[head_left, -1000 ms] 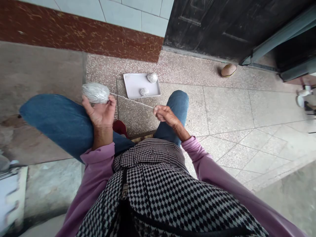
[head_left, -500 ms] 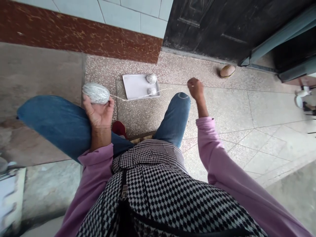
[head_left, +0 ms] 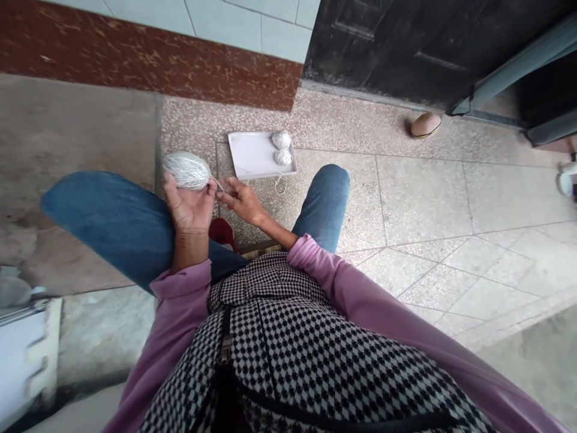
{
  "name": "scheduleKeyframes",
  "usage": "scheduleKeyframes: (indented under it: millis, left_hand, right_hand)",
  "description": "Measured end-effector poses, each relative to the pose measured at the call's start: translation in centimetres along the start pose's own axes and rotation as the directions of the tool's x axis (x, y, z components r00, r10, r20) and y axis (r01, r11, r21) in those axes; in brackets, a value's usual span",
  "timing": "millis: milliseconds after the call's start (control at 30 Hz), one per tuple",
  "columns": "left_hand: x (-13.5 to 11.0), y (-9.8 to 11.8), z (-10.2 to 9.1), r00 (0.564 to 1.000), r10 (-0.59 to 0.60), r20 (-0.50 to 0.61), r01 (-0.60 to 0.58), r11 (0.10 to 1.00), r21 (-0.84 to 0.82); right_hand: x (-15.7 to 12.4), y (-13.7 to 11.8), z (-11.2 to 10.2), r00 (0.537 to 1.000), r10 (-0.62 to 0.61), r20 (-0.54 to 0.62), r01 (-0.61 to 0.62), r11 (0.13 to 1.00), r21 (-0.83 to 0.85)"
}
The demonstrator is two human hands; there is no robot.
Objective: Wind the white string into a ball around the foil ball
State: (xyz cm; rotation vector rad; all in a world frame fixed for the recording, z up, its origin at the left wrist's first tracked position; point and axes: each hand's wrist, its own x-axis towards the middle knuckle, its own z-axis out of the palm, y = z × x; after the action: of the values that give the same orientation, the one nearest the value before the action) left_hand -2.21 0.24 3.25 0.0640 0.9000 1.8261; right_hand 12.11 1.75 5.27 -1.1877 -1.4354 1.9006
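Observation:
My left hand is closed around the underside of a large white ball of yarn, palm up, above my left thigh. A strand of yarn runs from the ball's right end to my right hand, whose thumb and fingers pinch it close beside the left fingertips. On the floor ahead lies a shallow white tray. Two small white yarn balls rest at its right end, one before the other. A loose loop of yarn hangs over the tray's near edge onto the floor.
A brown, rounded object sits on the floor near the dark door. The tiled wall has a red-brown base band. My knees in jeans flank the work. White foam-like pieces lie at lower left.
My right hand has swung left from beyond my right knee to beside the large yarn ball. The strand over the tray has gone slack into a loop. The left hand still holds the ball.

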Motion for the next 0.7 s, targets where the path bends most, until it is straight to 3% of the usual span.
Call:
scheduleKeyframes:
  millis: [100,300,400,533,633,700]
  left_hand:
    - [0.0,-0.1,0.0,1.0,-0.018,-0.002,0.018,1.0,-0.009]
    - [0.0,-0.8,-0.4,0.999,0.035,0.01,-0.036,0.994,0.105]
    - [0.2,-1.3,-0.7,0.999,0.032,0.007,-0.032,0.984,0.177]
    - [0.5,-2.1,-1.4,0.997,0.019,0.073,-0.042,0.943,0.33]
    - [0.5,-2.4,-1.8,0.994,0.014,0.109,-0.064,0.88,0.47]
    - [0.2,-2.4,-1.9,0.981,-0.07,0.18,-0.038,0.844,0.535]
  right_hand:
    - [-1.3,0.1,-0.7,0.98,0.049,-0.194,-0.052,0.999,-0.011]
    - [-4.0,0.7,-3.1,0.975,0.037,-0.22,-0.075,0.983,-0.166]
    - [-6.1,0.7,-3.5,0.989,0.025,-0.149,-0.058,0.974,-0.22]
    - [-10.3,-0.5,-3.9,0.998,0.006,0.06,0.009,0.967,-0.255]
    - [-12.4,-2.5,-5.1,0.974,-0.118,0.195,0.165,0.955,-0.247]
    - [-12.3,-4.1,-6.5,0.943,-0.26,0.209,0.306,0.923,-0.231]
